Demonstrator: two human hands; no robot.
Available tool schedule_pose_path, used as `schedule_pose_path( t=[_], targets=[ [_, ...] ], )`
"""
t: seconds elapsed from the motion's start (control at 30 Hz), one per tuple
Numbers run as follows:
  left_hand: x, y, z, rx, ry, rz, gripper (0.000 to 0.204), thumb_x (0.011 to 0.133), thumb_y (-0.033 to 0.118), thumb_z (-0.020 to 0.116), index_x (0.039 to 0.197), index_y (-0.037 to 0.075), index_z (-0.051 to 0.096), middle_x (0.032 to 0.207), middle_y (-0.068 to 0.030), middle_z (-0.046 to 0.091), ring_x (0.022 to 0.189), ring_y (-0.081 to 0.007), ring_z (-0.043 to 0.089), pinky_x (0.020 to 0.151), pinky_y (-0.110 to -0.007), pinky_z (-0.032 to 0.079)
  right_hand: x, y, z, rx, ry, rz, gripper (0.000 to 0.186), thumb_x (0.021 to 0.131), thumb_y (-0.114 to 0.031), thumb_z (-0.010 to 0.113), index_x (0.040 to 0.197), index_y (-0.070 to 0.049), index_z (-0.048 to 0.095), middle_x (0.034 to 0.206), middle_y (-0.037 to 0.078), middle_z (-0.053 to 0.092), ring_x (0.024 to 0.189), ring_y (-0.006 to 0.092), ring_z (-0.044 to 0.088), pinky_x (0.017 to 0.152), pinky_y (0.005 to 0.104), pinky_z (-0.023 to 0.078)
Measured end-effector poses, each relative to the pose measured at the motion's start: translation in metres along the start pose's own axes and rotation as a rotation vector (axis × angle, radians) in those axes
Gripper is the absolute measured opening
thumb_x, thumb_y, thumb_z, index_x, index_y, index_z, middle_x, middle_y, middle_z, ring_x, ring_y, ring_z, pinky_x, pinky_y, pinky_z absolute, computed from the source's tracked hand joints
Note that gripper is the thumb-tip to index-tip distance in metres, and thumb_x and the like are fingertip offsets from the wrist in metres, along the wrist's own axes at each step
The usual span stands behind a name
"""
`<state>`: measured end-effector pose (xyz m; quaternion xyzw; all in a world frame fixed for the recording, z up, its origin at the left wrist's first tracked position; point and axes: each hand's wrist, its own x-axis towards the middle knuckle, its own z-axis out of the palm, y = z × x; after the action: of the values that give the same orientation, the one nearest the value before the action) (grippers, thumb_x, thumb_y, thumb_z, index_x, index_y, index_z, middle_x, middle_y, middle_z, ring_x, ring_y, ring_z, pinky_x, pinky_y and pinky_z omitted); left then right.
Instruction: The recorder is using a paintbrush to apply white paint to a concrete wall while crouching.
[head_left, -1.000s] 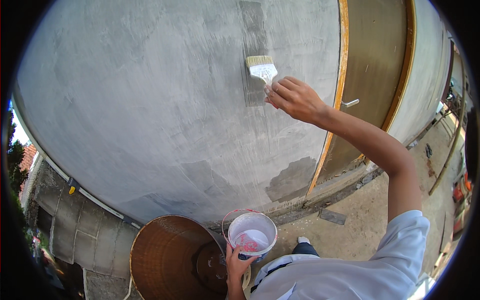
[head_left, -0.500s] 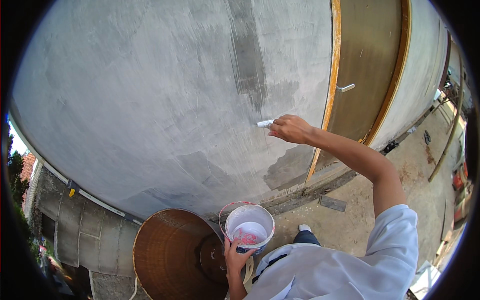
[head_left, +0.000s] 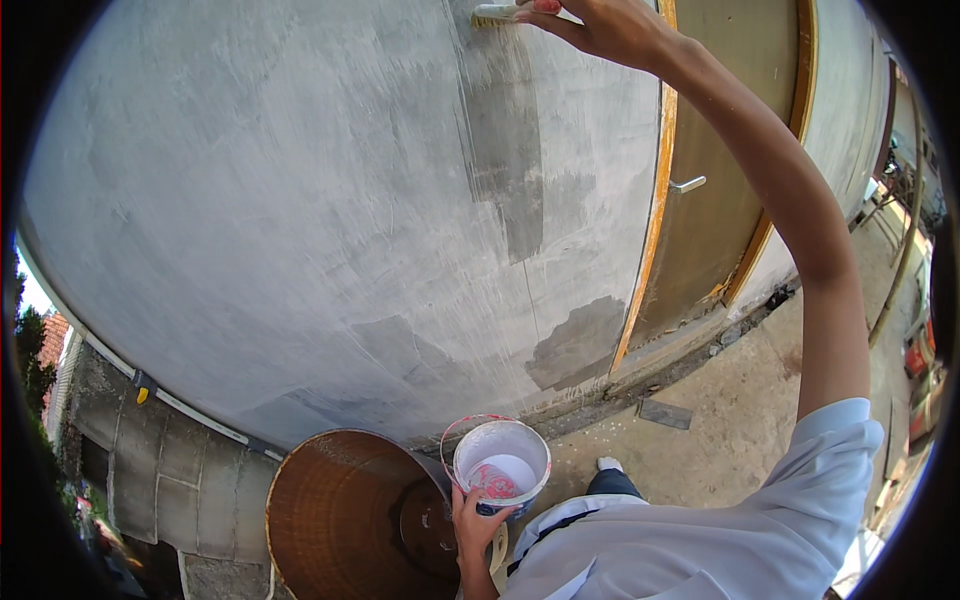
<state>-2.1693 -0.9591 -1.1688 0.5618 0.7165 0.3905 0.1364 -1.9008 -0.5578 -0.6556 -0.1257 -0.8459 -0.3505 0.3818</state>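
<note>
High on the grey plastered wall [head_left: 280,180], my right hand [head_left: 600,28] is closed round a paintbrush [head_left: 492,14] with a white ferrule or handle. Its bristles touch the wall at the top of a dark wet-looking vertical strip [head_left: 505,130]. Down by my body, my left hand [head_left: 476,528] grips the rim of a small white paint bucket [head_left: 535,452] with a red wire-like handle. Whitish liquid lies in the bucket, with a pink-red patch on its inside. The left fingers partly hide the bucket's near side.
A large rusty drum [head_left: 320,500] stands just left of the bucket. Right of the painted area is a brown door [head_left: 730,200] in an orange-yellow frame, with a metal lever handle [head_left: 688,185]. A flat grey slab [head_left: 665,413] lies on the concrete floor by the wall. Paving slabs [head_left: 165,445] lie at left.
My right hand has swept the brush upward along the wall, from mid-height to the top of the view. The dark strip now reaches lower. My left hand still holds the bucket.
</note>
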Motion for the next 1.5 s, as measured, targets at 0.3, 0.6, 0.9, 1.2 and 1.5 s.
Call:
schedule_pose_path(
  t=[0.3, 0.6, 0.9, 1.2, 1.5],
  targets=[
    [0.006, -0.001, 0.003, -0.011, -0.004, 0.039, 0.062, 0.051, 0.027, 0.097, 0.098, -0.002, 0.067, 0.13, -0.0259, 0.055, 0.116, -0.0425, 0.058, 0.094, -0.046, 0.051, -0.07, -0.039, 0.067, -0.417, 0.076, -0.169, 0.032, 0.091, -0.02, 0.072, 0.119, -0.004, 0.066, 0.109, 0.011, 0.069, 0.099, 0.0246, 0.068, 0.085, 0.0341, 0.057],
    [0.01, 0.001, -0.003, 0.035, -0.027, 0.037, 0.062, 0.052, 0.025, 0.097, 0.097, -0.003, 0.067, 0.128, -0.0255, 0.056, 0.114, -0.0421, 0.059, 0.093, -0.045, 0.052, -0.227, -0.155, 0.121, 0.058, -0.227, -0.053, 0.029, 0.096, -0.025, 0.064, 0.108, 0.001, 0.066, 0.091, 0.01, 0.068, 0.087, 0.0244, 0.068, 0.079, 0.0354, 0.055],
    [0.014, 0.006, -0.002, -0.003, -0.024, 0.059, 0.059, 0.052, 0.025, 0.097, 0.095, -0.003, 0.066, 0.126, -0.0244, 0.057, 0.112, -0.0418, 0.06, 0.093, -0.045, 0.052, -0.179, -0.077, 0.088, 0.256, -0.402, 0.159, 0.029, 0.1, -0.03, 0.059, 0.099, -0.002, 0.067, 0.088, 0.015, 0.07, 0.082, 0.0342, 0.069, 0.072, 0.0424, 0.056],
    [0.012, 0.0, 0.005, 0.008, -0.042, 0.036, 0.06, 0.052, 0.024, 0.097, 0.098, -0.002, 0.067, 0.126, -0.0245, 0.056, 0.114, -0.0419, 0.059, 0.094, -0.045, 0.051, -0.059, 0.033, -0.009, -0.166, -0.094, 0.053, 0.028, 0.099, -0.028, 0.063, 0.119, -0.009, 0.069, 0.109, 0.011, 0.073, 0.092, 0.0279, 0.072, 0.078, 0.0338, 0.061],
    [0.017, 0.0, 0.011, -0.027, -0.055, 0.062, 0.059, 0.052, 0.02, 0.096, 0.098, -0.002, 0.067, 0.131, -0.0259, 0.055, 0.117, -0.0421, 0.058, 0.095, -0.045, 0.05, -0.113, -0.004, 0.064, -0.407, 0.114, -0.024, 0.027, 0.095, -0.025, 0.069, 0.115, -0.006, 0.068, 0.106, 0.01, 0.072, 0.095, 0.0259, 0.071, 0.083, 0.0361, 0.06]
  ],
)
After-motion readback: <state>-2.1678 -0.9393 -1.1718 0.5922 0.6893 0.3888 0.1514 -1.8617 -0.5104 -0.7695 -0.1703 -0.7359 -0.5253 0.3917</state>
